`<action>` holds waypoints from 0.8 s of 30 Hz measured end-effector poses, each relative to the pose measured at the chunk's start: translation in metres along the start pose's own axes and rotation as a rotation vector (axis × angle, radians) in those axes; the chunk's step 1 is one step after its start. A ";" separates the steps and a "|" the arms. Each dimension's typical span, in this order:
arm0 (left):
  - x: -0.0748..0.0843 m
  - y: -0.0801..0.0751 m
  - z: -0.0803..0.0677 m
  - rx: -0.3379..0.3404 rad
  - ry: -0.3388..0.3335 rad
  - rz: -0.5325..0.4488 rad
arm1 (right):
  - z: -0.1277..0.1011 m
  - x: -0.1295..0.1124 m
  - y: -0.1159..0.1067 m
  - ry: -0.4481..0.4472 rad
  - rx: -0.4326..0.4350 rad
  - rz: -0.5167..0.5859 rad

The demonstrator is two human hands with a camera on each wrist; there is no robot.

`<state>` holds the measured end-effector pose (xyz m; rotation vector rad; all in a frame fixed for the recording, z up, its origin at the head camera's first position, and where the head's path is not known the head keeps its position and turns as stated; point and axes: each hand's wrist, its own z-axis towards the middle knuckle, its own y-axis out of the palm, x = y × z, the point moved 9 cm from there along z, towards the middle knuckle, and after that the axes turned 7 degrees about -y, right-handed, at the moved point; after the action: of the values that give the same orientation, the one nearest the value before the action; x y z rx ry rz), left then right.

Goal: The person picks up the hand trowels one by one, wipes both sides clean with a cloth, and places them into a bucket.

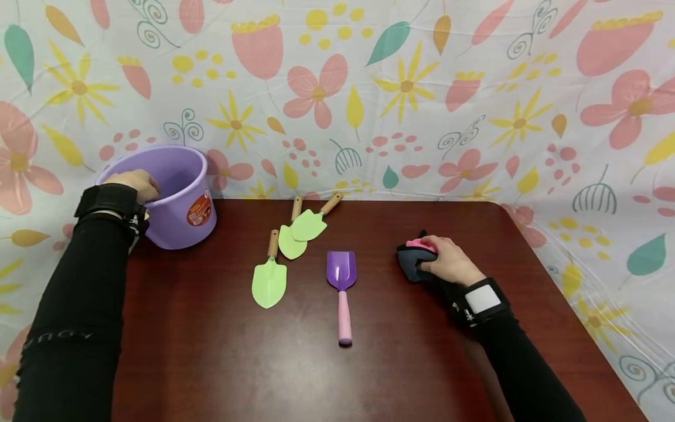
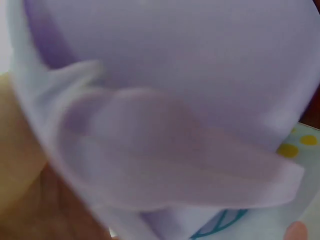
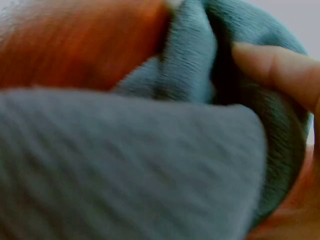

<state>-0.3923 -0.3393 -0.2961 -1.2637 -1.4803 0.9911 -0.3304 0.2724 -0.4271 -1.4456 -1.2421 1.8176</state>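
Observation:
At the far left of the head view, my left hand (image 1: 133, 183) grips the near rim of a lavender bucket (image 1: 176, 225), fingers curled over the edge and partly hidden inside. Lavender plastic (image 2: 175, 65) fills most of the left wrist view, blurred. On the right side of the table, my right hand (image 1: 449, 261) holds a bunched dark grey cloth (image 1: 412, 262) with a pink part (image 1: 422, 245) showing on top. In the right wrist view, the thumb presses into folds of the fuzzy grey cloth (image 3: 185, 65).
A purple scoop (image 1: 341, 271) with a pink handle lies mid-table between the hands. Left of it are a green trowel (image 1: 269, 284) and two overlapping green trowels (image 1: 309, 225), all wooden-handled. A flowered cloth (image 1: 369, 146) hangs behind the brown table (image 1: 227, 363).

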 end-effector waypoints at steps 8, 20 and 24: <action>0.007 -0.014 0.000 0.116 -0.017 -0.057 | -0.010 -0.012 -0.011 -0.040 -0.024 0.063; 0.063 -0.038 -0.043 0.480 0.098 -0.245 | -0.026 -0.025 -0.024 -0.038 0.008 0.076; 0.082 -0.034 -0.064 0.629 0.182 -0.306 | -0.031 -0.027 -0.024 -0.038 0.033 0.093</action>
<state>-0.3429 -0.2622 -0.2354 -0.6332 -1.0563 0.9947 -0.2960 0.2717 -0.3940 -1.4796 -1.1749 1.9267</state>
